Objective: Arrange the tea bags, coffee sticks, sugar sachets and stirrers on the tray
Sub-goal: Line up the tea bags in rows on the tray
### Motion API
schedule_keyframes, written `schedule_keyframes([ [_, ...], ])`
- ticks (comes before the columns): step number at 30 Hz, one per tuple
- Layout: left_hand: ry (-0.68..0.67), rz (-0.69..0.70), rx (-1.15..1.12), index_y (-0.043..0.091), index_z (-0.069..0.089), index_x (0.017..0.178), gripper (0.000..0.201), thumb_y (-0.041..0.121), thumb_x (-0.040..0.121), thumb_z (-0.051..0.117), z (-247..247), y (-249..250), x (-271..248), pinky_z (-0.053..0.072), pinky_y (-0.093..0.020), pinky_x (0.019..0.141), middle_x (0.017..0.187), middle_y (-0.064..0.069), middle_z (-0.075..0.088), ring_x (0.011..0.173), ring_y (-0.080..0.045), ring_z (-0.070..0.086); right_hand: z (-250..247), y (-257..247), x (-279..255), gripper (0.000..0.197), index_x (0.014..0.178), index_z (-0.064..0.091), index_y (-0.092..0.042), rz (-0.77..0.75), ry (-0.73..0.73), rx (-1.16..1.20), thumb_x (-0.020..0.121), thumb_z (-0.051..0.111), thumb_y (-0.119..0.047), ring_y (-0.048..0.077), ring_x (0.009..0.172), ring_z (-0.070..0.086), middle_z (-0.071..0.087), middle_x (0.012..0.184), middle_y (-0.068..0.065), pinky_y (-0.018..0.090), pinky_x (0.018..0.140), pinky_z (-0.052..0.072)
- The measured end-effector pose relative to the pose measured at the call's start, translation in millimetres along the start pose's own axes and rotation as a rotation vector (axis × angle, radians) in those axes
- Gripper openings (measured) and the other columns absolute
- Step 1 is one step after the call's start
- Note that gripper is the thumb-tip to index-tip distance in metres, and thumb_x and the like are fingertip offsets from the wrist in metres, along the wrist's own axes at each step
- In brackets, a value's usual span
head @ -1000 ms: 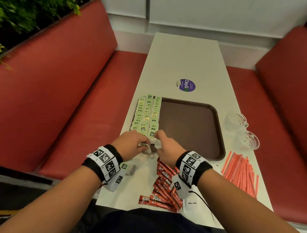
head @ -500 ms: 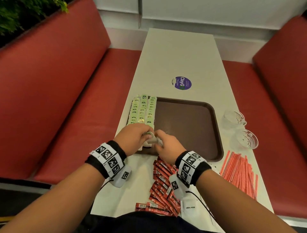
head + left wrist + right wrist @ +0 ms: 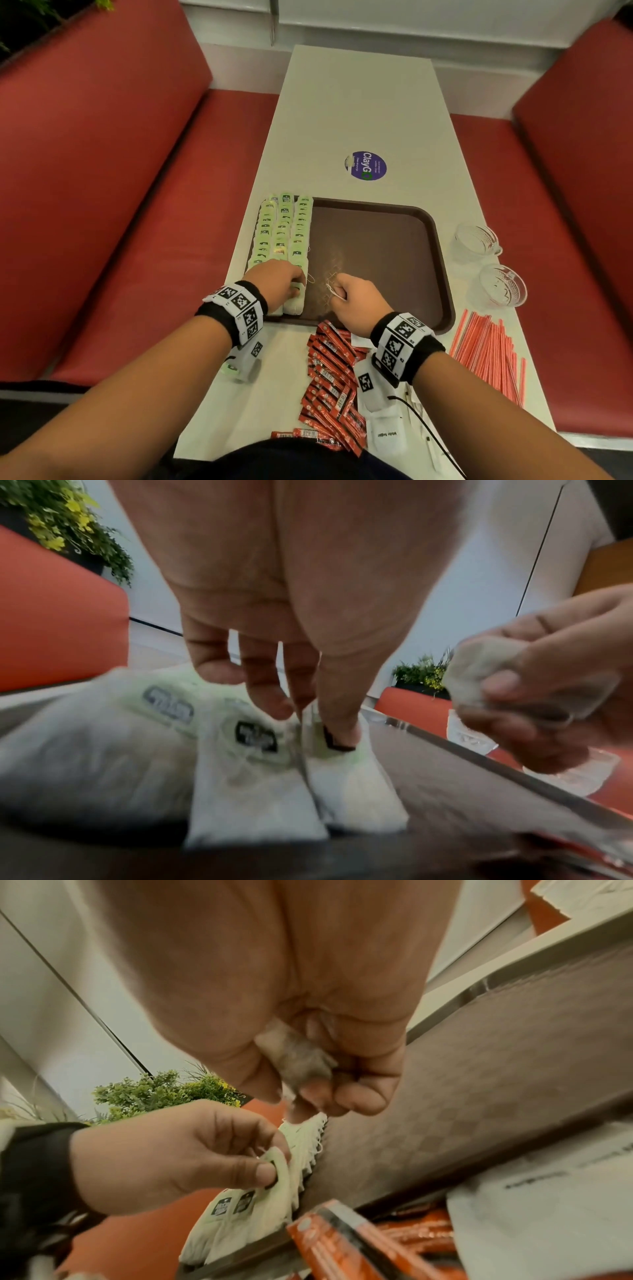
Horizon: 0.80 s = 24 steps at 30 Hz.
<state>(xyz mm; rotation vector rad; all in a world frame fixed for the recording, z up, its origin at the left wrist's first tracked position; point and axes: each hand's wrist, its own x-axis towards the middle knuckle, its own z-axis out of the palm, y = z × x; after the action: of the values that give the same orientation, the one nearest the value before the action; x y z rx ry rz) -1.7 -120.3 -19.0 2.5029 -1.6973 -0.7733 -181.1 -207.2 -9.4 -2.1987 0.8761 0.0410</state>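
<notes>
A brown tray (image 3: 394,260) lies on the white table with three rows of green-tagged tea bags (image 3: 284,229) along its left side. My left hand (image 3: 281,281) is at the near end of the rows, and its thumb and fingers pinch the nearest tea bag (image 3: 274,1167) there. Just to the right, over the bare tray, my right hand (image 3: 356,296) is curled round another tea bag (image 3: 298,1064), whose string hangs out. Red coffee sticks (image 3: 329,377), white sugar sachets (image 3: 385,435) and red stirrers (image 3: 489,353) lie on the table near me, off the tray.
Two glass cups (image 3: 476,240) (image 3: 501,286) stand to the right of the tray. A purple round sticker (image 3: 366,165) is on the table beyond it. Red bench seats (image 3: 171,240) run along both sides of the narrow table.
My hands were together at the tray's near left corner. They have parted: the left stays at the row's end, and the right has drawn away to the right with a tea bag.
</notes>
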Motion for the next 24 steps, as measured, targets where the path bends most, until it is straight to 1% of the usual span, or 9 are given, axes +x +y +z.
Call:
schedule_keyframes([
  [4,0.148,-0.052,-0.065,0.028,0.052,0.109,0.031,0.033,0.086,0.072,10,-1,1,0.047,-0.034,0.078,0.112,0.005,0.048,0.088,-0.018,0.055,-1,2,-2,0.030,0.070,0.031,-0.019,-0.002,0.001,0.049,0.089,0.052,-0.010,0.015,0.059,0.034,0.041,0.066,-0.002,0.029,0.056,0.031],
  [6,0.102,-0.015,-0.051,0.030,0.052,0.103,0.031,0.036,0.083,0.075,16,0,-2,0.044,-0.032,0.074,0.108,0.006,0.046,0.087,-0.016,0.052,0,2,-3,0.029,0.072,0.032,-0.019,-0.012,0.015,0.080,0.089,0.055,-0.013,0.014,0.059,0.033,0.040,0.067,-0.003,0.028,0.055,0.030],
  [8,0.042,0.042,-0.002,0.031,0.057,0.103,0.032,0.039,0.079,0.077,21,0,-6,0.044,-0.031,0.077,0.108,0.007,0.046,0.093,-0.015,0.051,1,3,-2,0.029,0.075,0.033,-0.019,-0.009,0.028,0.115,0.089,0.059,-0.016,0.014,0.058,0.033,0.040,0.068,-0.004,0.029,0.055,0.030],
  [10,0.045,0.065,0.026,0.030,0.061,0.108,0.035,0.040,0.079,0.077,25,-1,-6,0.045,-0.032,0.081,0.110,0.007,0.047,0.099,-0.016,0.052,2,3,-1,0.025,0.078,0.037,-0.019,0.001,0.037,0.167,0.091,0.057,-0.019,0.014,0.060,0.036,0.043,0.070,-0.003,0.032,0.058,0.033],
  [15,0.092,0.059,0.056,0.029,0.062,0.116,0.041,0.041,0.080,0.076,22,-1,0,0.046,-0.038,0.090,0.116,0.006,0.050,0.105,-0.018,0.052,2,2,0,0.018,0.083,0.046,-0.017,-0.006,0.055,0.219,0.098,0.041,-0.010,0.013,0.068,0.043,0.048,0.077,-0.003,0.030,0.065,0.037],
  [17,0.094,0.063,0.065,0.030,0.061,0.118,0.042,0.042,0.080,0.075,20,-1,1,0.046,-0.039,0.092,0.117,0.006,0.051,0.107,-0.019,0.052,2,3,1,0.015,0.093,0.048,-0.018,0.008,0.030,0.205,0.095,0.044,-0.004,0.013,0.066,0.046,0.053,0.082,-0.002,0.026,0.059,0.038],
  [19,0.098,0.068,0.062,0.031,0.061,0.119,0.043,0.047,0.081,0.073,19,-3,2,0.046,-0.040,0.092,0.117,0.006,0.052,0.108,-0.019,0.052,3,4,2,0.023,0.102,0.046,-0.022,0.007,0.014,0.209,0.092,0.049,-0.001,0.014,0.064,0.050,0.057,0.086,-0.001,0.026,0.056,0.042],
  [22,0.119,0.123,-0.066,0.032,0.062,0.117,0.043,0.057,0.082,0.069,13,-6,0,0.045,-0.036,0.090,0.111,0.010,0.056,0.105,-0.014,0.052,5,6,5,0.031,0.108,0.044,-0.027,-0.013,0.043,0.224,0.091,0.058,-0.005,0.008,0.068,0.055,0.059,0.088,-0.006,0.024,0.062,0.047],
  [24,0.136,0.192,-0.216,0.030,0.064,0.114,0.041,0.054,0.082,0.071,7,-6,-4,0.043,-0.028,0.082,0.102,0.013,0.058,0.094,-0.007,0.052,8,5,9,0.031,0.107,0.044,-0.027,-0.039,0.073,0.245,0.090,0.063,-0.008,0.004,0.071,0.056,0.059,0.089,-0.009,0.023,0.067,0.048],
])
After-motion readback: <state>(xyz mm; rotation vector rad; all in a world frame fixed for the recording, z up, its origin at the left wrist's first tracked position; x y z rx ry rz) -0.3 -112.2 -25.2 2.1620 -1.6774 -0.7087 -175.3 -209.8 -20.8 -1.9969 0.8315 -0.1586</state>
